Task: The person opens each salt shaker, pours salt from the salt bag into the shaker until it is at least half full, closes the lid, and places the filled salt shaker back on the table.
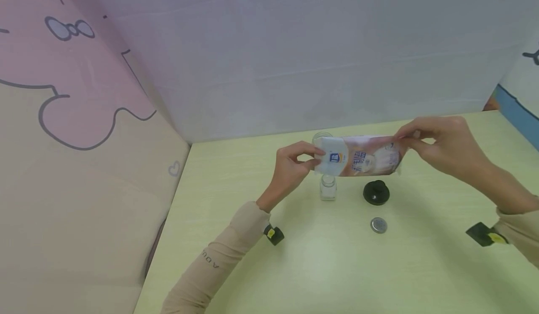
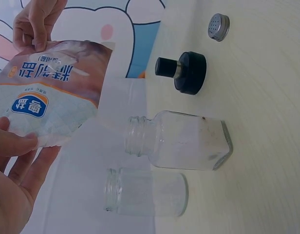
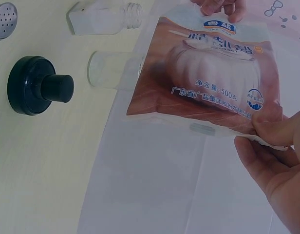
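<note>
Both hands hold a bag of salt (image 1: pixel 362 157) sideways above the table, its printed front facing the person. My left hand (image 1: pixel 294 162) pinches the pale blue end between thumb and fingers. At the brown end, my right hand (image 1: pixel 446 141) pinches the edge, as the right wrist view also shows. Under the bag stands a square glass jar (image 2: pixel 189 141) with no lid on. A round glass jar (image 2: pixel 150 192) stands behind it, partly hidden by the bag in the head view.
A black knobbed lid (image 1: pixel 376 193) lies right of the square jar. Nearer the person is a small silver perforated cap (image 1: pixel 378 225). The pale yellow table (image 1: pixel 311 267) meets a white cloth wall (image 1: pixel 320 61) at the back and a patterned wall (image 1: pixel 84 187) at the left.
</note>
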{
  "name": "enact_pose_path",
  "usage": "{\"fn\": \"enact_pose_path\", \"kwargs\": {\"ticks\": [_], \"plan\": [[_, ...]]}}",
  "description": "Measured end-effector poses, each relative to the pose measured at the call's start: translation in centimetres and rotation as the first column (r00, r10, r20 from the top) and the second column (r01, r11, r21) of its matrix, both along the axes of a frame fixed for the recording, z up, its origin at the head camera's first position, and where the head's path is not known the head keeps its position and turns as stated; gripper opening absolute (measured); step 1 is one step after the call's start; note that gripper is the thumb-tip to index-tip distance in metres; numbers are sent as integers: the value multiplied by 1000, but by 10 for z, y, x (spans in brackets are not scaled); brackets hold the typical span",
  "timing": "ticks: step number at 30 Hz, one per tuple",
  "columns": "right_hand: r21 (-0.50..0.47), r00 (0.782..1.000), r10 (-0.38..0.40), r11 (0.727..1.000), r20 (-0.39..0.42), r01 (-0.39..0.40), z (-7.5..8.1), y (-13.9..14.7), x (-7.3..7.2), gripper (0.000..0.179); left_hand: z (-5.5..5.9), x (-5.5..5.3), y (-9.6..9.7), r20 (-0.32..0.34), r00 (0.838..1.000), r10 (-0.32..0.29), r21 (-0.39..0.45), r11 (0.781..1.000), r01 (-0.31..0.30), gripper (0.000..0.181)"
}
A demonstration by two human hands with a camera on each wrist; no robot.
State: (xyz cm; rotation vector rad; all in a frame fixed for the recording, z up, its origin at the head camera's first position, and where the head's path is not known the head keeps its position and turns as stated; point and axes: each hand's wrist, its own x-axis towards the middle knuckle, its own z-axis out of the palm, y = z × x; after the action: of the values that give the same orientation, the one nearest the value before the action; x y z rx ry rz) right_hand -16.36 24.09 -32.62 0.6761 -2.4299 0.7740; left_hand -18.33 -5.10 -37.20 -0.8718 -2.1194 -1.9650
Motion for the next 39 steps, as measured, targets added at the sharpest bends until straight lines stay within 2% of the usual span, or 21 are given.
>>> {"fn": "enact_pose_path", "kwargs": {"ticks": [9, 16, 24, 39], "plan": [[2, 1000, -5, 1000, -2, 5, -1, 0, 0, 26, -2, -1, 1, 0, 1000, 5, -2, 1000, -5, 17], [0, 1000, 0, 1000, -7, 0, -1, 0, 0, 26, -25, -16, 1, -9, 1000, 5, 13, 1000, -5, 19], [-6, 1000, -2, 1000, -6, 2, -2, 0, 0, 26, -3, -1, 0, -10, 1000, 9, -1, 1000, -9, 17], [-7, 1000, 11, 1000, -14, -11, -1, -1, 0, 26, -4, -2, 0, -1, 1000, 13, 7, 1000, -13, 17]]}}
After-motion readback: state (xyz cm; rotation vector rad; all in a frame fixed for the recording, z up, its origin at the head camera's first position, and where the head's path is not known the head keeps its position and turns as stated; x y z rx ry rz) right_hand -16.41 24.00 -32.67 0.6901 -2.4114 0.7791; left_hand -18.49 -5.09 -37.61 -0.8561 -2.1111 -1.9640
